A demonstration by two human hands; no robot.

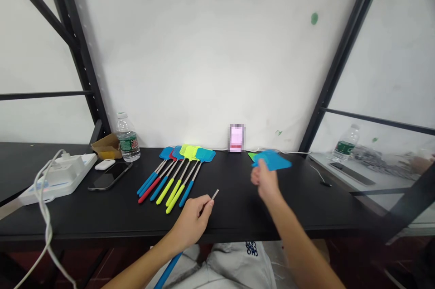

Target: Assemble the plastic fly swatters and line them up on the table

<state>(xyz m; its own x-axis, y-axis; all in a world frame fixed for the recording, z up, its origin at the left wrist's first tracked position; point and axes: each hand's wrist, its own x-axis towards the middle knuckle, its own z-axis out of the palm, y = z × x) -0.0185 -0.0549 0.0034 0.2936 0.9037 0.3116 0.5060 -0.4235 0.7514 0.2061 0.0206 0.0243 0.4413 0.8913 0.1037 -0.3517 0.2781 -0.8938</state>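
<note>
My left hand (193,220) is closed around the thin metal rod (215,194) of a fly swatter handle, whose bare tip pokes out past my fingers. Its blue grip (169,272) hangs below my wrist, over my lap. My right hand (265,180) pinches a blue fly swatter head (276,161), slightly blurred, above the right part of the table. Behind it shows a bit of a green swatter head (251,156). Several complete fly swatters (176,175) in blue, red and yellow-green lie fanned side by side, left of my left hand.
On the left are a water bottle (128,138), a small cardboard box (107,146), a white case (105,165), a phone (110,176) and a power strip (64,178) with cables. A pixelated upright device (236,138) leans on the wall. Black frame posts (335,58) flank the black table (231,216).
</note>
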